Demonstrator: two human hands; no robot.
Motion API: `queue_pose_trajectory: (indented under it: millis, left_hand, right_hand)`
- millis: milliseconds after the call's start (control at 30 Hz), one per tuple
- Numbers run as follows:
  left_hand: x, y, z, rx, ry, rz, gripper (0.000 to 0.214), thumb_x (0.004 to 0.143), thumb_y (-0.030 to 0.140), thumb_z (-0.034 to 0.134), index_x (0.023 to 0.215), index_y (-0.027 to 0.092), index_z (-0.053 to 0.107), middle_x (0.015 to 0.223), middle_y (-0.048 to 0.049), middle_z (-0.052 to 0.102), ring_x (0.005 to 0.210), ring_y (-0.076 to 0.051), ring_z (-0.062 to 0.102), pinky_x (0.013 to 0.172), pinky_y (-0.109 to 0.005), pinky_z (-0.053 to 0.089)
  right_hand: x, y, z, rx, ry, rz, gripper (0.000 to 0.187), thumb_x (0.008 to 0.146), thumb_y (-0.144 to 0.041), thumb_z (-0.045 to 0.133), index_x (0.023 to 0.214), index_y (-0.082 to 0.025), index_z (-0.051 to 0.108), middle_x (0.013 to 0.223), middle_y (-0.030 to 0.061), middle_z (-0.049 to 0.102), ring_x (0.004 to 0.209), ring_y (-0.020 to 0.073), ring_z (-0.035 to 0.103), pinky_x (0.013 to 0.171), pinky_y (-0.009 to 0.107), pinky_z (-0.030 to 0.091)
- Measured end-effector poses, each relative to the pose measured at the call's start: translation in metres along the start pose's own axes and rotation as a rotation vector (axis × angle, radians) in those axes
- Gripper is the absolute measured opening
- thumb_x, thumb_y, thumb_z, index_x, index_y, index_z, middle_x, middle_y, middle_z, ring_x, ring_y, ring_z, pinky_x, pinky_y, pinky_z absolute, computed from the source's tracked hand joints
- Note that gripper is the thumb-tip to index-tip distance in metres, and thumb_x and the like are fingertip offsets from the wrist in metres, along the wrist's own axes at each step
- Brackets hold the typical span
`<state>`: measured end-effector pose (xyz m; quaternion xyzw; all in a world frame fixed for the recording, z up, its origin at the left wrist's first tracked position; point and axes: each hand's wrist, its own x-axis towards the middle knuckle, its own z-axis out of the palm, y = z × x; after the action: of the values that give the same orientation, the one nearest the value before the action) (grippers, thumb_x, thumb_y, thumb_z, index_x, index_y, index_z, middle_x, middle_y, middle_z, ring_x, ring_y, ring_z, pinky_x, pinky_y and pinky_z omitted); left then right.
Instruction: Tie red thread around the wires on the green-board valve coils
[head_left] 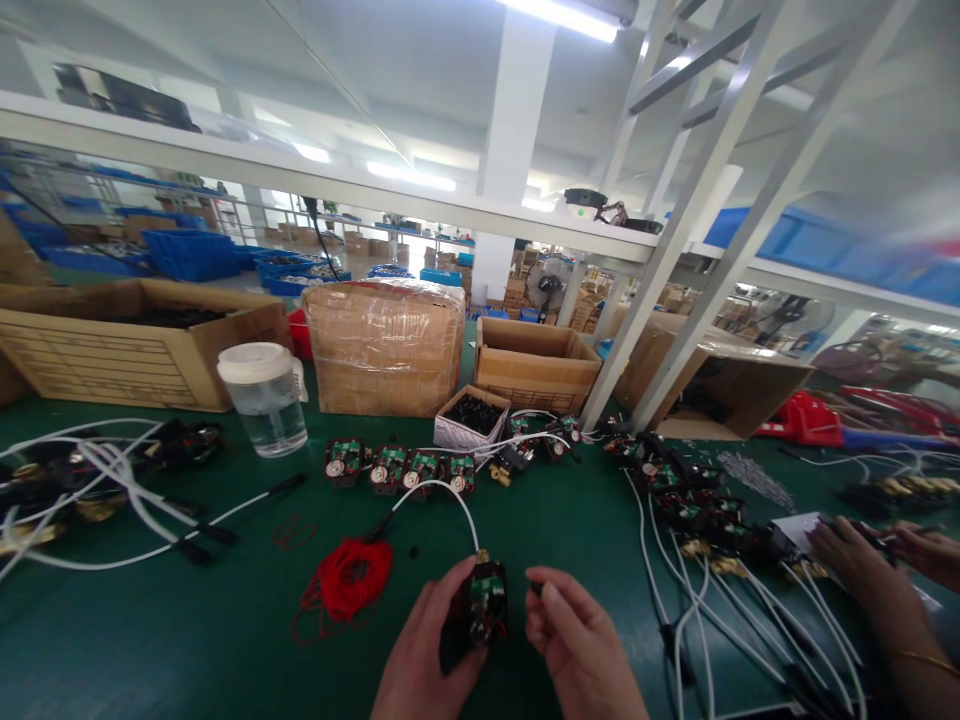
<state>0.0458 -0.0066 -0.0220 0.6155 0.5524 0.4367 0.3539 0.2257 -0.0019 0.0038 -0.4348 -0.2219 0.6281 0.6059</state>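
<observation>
My left hand [435, 645] is wrapped round a small black housing with a green circuit board [489, 598] inside. A brass fitting shows at its top, and a white cable [459, 497] arches from there to the left. Just right of the housing, my right hand [574, 630] pinches a small black part [535, 588] between thumb and finger; its exact kind is too small to tell. The two hands are a short gap apart. A bundle of red wire [351, 580] lies left of my left hand.
Several similar circuit-board units [388, 466] stand in a row behind. A small box of black parts [471, 418], a lidded water jug [264, 400] and cartons [386, 345] line the back. Cabled units [675, 500] lie to the right, near a co-worker's hands [862, 565].
</observation>
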Motion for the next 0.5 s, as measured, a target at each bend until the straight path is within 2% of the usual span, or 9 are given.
queue_pose_trajectory:
  millis: [133,233,333,400,500]
  left_hand:
    - [0.000,-0.001,0.001,-0.016,0.008,0.006,0.069,0.069,0.011,0.058,0.135,0.033,0.055,0.131,-0.0017,0.067,0.115,-0.023,0.067,0.102,-0.038,0.053]
    - [0.000,-0.001,0.002,-0.029,0.013,0.013,0.069,0.069,0.011,0.058,0.135,0.033,0.055,0.131,-0.0020,0.067,0.117,-0.023,0.066,0.104,-0.040,0.052]
    - [0.000,-0.001,0.002,-0.033,0.009,0.017,0.069,0.071,0.011,0.058,0.136,0.033,0.055,0.131,-0.0022,0.067,0.118,-0.023,0.065,0.105,-0.040,0.051]
    - [0.000,-0.002,0.001,-0.035,0.005,0.011,0.068,0.071,0.011,0.058,0.136,0.034,0.055,0.131,-0.0021,0.067,0.118,-0.023,0.065,0.104,-0.040,0.052]
    - [0.000,-0.001,0.000,-0.028,-0.024,0.008,0.070,0.071,0.011,0.059,0.137,0.034,0.054,0.132,-0.0024,0.067,0.118,-0.023,0.066,0.103,-0.039,0.053]
  right_hand:
    - [-0.003,-0.005,0.003,0.100,-0.002,0.095,0.050,0.054,-0.039,0.099,0.091,-0.012,0.079,0.076,0.0081,0.071,0.063,0.0127,0.060,0.059,0.024,0.050]
    - [-0.003,-0.006,0.005,0.179,-0.008,0.153,0.049,0.052,-0.035,0.100,0.090,-0.011,0.079,0.073,0.0072,0.070,0.061,0.0101,0.059,0.057,0.020,0.048]
    - [-0.002,-0.003,0.004,0.182,-0.025,0.153,0.048,0.054,-0.038,0.099,0.089,-0.013,0.079,0.072,0.0055,0.068,0.060,0.0085,0.056,0.056,0.019,0.045]
    - [0.000,-0.001,0.000,0.078,-0.044,0.093,0.046,0.058,-0.042,0.096,0.090,-0.014,0.079,0.073,0.0043,0.067,0.060,0.0090,0.054,0.056,0.020,0.044]
    - [0.003,-0.002,-0.005,-0.293,-0.136,-0.107,0.036,0.072,-0.046,0.086,0.092,-0.017,0.079,0.071,0.0019,0.063,0.061,0.0111,0.055,0.060,0.023,0.045]
